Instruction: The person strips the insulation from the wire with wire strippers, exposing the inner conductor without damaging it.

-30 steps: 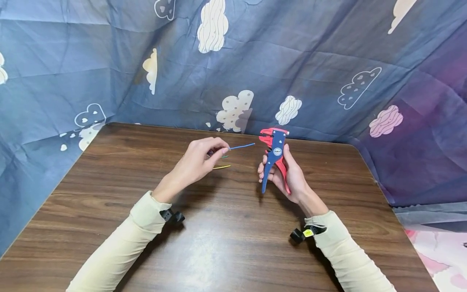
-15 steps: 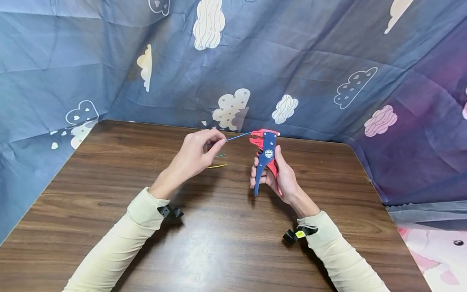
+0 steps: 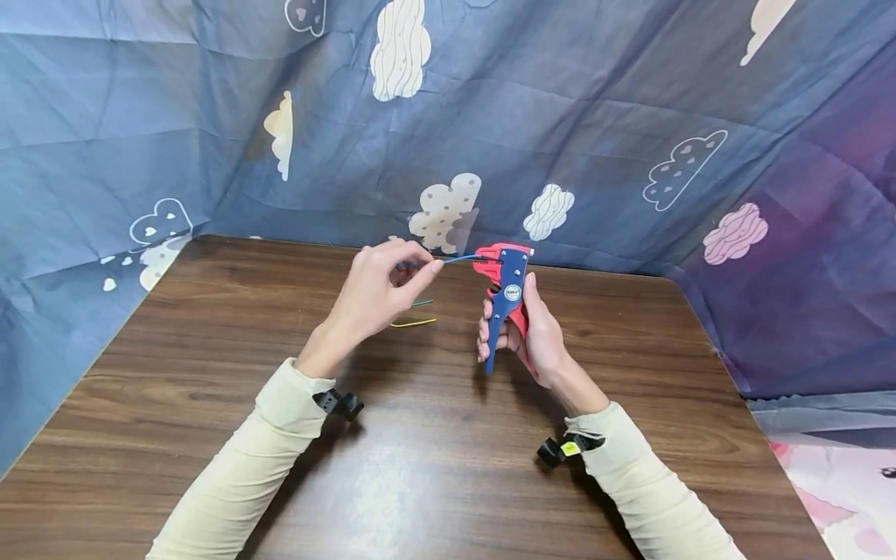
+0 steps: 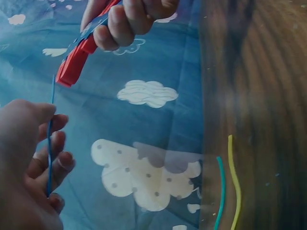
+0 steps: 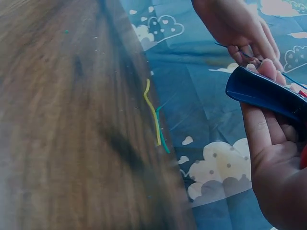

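Note:
Between thumb and fingertips, my left hand (image 3: 381, 288) pinches a blue wire (image 3: 458, 258) whose far end reaches the red jaws of a wire stripper. My right hand (image 3: 542, 334) grips that wire stripper (image 3: 507, 288), a blue and red tool held upright with its jaws toward the left hand. In the left wrist view the blue wire (image 4: 50, 148) runs along the curled fingers up to the red jaw tip; whether it lies inside the jaws is hard to tell. The right wrist view shows the blue handle (image 5: 264, 93) against the right fingers.
A yellow wire (image 5: 156, 117) and a green wire (image 5: 163, 136) lie on the wooden table (image 3: 392, 467) beyond the left hand. Tiny scraps dot the tabletop. A dark blue cloth (image 3: 336, 155) with cloud prints hangs behind the table's far edge.
The blue wire's free end has come from apart from the wire stripper to its jaws. The stripper has shifted slightly left, and its jaws look closer together than half a second ago.

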A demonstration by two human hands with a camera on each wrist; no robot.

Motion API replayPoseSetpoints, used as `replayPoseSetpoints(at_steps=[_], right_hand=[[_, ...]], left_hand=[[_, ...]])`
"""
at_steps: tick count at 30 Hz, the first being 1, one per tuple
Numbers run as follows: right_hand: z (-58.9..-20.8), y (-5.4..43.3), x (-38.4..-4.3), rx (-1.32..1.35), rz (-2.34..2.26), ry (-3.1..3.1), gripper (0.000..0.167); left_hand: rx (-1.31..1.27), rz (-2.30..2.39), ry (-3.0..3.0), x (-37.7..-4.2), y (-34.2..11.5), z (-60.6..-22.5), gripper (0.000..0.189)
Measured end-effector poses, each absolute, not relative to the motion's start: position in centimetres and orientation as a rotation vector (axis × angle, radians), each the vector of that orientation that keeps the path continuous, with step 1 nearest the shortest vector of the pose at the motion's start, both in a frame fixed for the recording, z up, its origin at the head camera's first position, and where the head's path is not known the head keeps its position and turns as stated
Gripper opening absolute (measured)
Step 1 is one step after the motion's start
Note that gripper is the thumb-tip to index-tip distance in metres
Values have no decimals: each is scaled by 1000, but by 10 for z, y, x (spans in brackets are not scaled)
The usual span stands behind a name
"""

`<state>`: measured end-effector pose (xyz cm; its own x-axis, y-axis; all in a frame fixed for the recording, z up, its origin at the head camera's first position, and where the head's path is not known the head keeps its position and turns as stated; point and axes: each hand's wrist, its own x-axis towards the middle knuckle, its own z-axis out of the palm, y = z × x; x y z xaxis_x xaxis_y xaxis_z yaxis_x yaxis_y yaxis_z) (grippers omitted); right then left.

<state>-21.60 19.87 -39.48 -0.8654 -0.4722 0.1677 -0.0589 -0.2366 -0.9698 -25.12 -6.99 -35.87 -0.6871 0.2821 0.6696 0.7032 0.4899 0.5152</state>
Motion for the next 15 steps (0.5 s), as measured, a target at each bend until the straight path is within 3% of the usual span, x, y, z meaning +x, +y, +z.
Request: replayPoseSetpoints(at_steps=[15], right_hand=[[-398, 200, -207, -652, -2157, 1680, 75]], left_hand=[[-885, -944, -2208, -252, -67, -364, 13]])
